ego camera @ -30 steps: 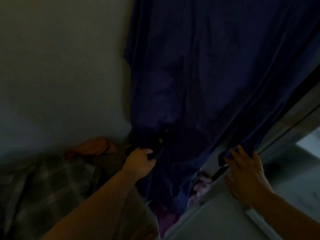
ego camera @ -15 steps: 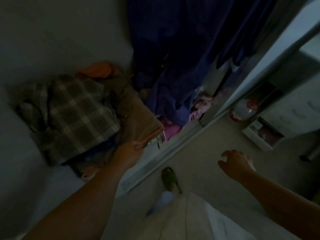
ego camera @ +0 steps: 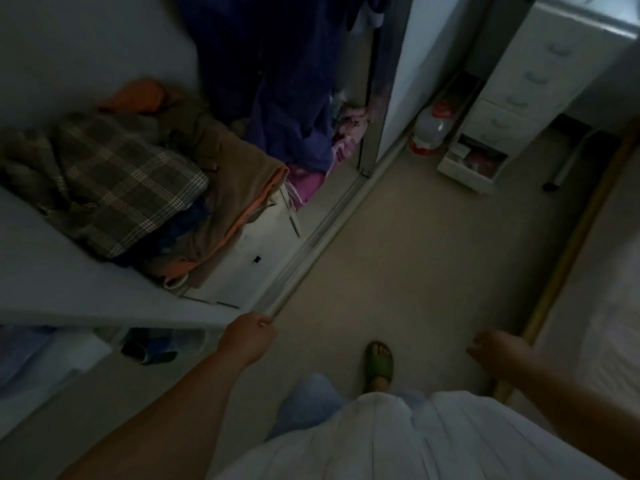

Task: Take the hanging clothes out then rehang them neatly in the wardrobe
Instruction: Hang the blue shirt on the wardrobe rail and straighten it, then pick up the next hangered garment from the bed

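Dark blue clothes hang inside the open wardrobe at the top centre, their lower ends above pink garments. To the left, a plaid garment, a brown one and an orange one lie piled on a white unit in the wardrobe. My left hand is curled into a loose fist at the end of a white panel by the door track, with nothing visible in it. My right hand hangs over the floor, loosely curled and empty.
The sliding door stands right of the hanging clothes, its track running down to my left hand. A white drawer unit and a red-and-white container stand beyond. A bed's wooden edge runs along the right. My sandalled foot is on carpet.
My view has dropped from the blue clothes to the floor. Both hands have let go of the fabric and drawn back out of the wardrobe, the left passing the brown garment.
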